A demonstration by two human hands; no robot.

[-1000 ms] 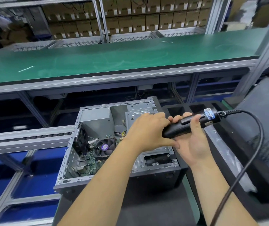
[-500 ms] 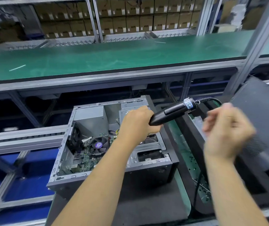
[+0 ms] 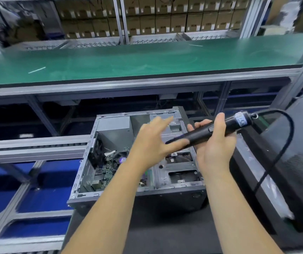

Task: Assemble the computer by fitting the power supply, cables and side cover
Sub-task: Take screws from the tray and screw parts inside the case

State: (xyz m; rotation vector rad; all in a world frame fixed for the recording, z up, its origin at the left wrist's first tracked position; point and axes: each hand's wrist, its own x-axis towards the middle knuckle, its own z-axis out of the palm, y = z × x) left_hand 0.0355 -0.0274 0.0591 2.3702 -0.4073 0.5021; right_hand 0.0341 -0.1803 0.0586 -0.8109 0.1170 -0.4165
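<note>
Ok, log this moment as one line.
right hand grips electric screwdriver | left hand open over computer case | side cover off

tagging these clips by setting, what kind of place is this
Most likely a computer assembly line in a factory. An open computer case lies on its side at a workstation, the right hand holds a corded electric screwdriver, and uniform cardboard boxes fill racks behind a long green workbench.

1 computer case (image 3: 165,198), 1 electric screwdriver (image 3: 202,133), 2 hands
</note>
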